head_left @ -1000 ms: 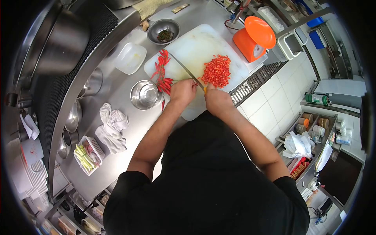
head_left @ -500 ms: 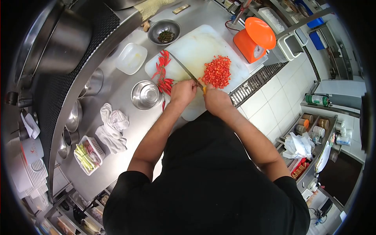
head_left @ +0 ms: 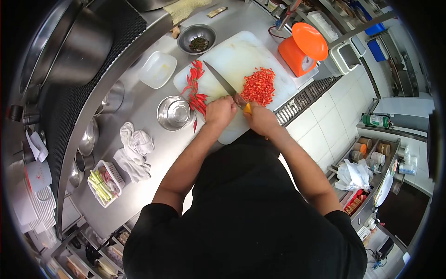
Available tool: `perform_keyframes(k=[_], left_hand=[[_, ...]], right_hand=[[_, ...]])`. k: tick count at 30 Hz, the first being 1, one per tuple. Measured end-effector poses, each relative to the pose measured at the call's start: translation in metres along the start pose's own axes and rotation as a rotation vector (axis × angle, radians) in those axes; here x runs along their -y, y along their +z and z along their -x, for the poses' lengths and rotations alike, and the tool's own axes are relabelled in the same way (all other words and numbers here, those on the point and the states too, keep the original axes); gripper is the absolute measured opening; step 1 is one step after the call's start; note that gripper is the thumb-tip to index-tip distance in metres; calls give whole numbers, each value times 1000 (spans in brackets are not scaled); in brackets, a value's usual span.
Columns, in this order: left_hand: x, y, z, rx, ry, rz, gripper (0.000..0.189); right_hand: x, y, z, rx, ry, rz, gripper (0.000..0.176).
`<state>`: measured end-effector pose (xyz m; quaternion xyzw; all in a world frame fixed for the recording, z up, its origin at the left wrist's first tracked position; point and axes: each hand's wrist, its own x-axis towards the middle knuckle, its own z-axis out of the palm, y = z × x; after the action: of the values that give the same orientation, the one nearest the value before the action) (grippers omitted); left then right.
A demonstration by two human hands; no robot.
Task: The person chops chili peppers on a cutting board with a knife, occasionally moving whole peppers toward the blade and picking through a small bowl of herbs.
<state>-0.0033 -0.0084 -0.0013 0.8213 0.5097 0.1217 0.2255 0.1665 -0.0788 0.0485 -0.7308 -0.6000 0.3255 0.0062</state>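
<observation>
Head-worn, steeply down, seemingly close over board (head_left: 237,56)

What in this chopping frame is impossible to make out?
Head view: whatever the left hand pins to the cutting board is hidden under its own fingers.
Head view: the handle of the knife is mostly buried in the right hand.
Head view: the dial on the orange scale is too small to read.
Head view: the dark greens in the small bowl are too small to identify.

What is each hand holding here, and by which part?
The right hand grips the knife by its yellow handle. The left hand lies curled on the board beside the blade; whether it holds anything cannot be told.
</observation>
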Motion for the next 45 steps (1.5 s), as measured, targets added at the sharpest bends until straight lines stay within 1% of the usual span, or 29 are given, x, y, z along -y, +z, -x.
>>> perform_keyframes(k=[2, 5, 8, 11, 14, 18, 20, 23, 26, 29, 32, 35, 36, 39, 42, 45], left_hand=[[-1, 4, -1, -25, 43, -42, 14], [0, 9, -2, -21, 52, -110, 15], [3, 14, -3, -38, 64, -107, 16], [8, 12, -8, -103, 77, -56, 14], [12, -19, -33, -268, 44, 69, 12], [40, -70, -108, -475, -103, 74, 13], [59, -95, -142, -490, -143, -20, 15], [81, -117, -176, -429, -222, 94, 18], [115, -107, -197, -280, -176, -58, 22], [107, -105, -181, -185, -243, -26, 25], [80, -111, -152, -104, -232, -124, 27], [79, -102, -130, 4, -146, -155, 26], [78, -101, -127, 81, -146, -185, 26], [72, -92, -119, 87, -157, -270, 26], [75, -85, -120, 45, -188, -222, 20], [68, -88, -111, -50, -167, -165, 15]], right_hand=[[-6, -2, 2, 2, 32, 16, 44], [-11, -8, 6, -16, 78, 55, 43], [-16, -10, 6, -54, 101, 70, 42], [-16, -10, 7, -68, 92, 56, 41], [-15, -9, 8, -77, 87, 58, 41], [-19, -5, 6, -87, 74, 60, 41], [-21, -3, 5, -89, 69, 60, 41], [-22, -2, 3, -97, 68, 55, 40], [-20, -4, 5, -95, 78, 42, 40], [-19, -5, 6, -96, 80, 35, 39], [-21, -2, 6, -86, 89, 31, 39], [-19, -4, 5, -67, 96, 48, 38], [-19, -4, 5, -70, 92, 49, 38], [-18, -7, 4, -67, 89, 52, 38], [-20, -4, 4, -68, 90, 56, 38], [-19, -6, 4, -75, 94, 64, 38]])
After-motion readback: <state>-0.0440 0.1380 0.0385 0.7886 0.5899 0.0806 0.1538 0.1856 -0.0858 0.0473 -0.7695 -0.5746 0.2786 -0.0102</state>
